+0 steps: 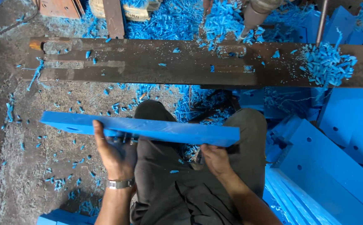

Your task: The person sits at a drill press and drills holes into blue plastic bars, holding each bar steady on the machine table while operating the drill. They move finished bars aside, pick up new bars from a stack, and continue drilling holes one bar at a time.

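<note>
A long flat blue plastic board [164, 130] is held across my lap, level and running left to right. My left hand [114, 151] grips it from below near its middle-left, thumb up over the near edge; a metal watch sits on that wrist. My right hand [215, 158] holds its underside near the right end. A small drilled hole shows near the board's left end. Ahead lies a dark steel work bed [148, 66], with a drill spindle [252, 18] hanging above it at the top.
Blue plastic shavings [327, 62] are heaped on the bed and scattered over the gritty floor. A stack of drilled blue boards [335, 166] lies at my right. Another blue piece [60, 217] sits at the bottom left. My knees in grey trousers fill the middle.
</note>
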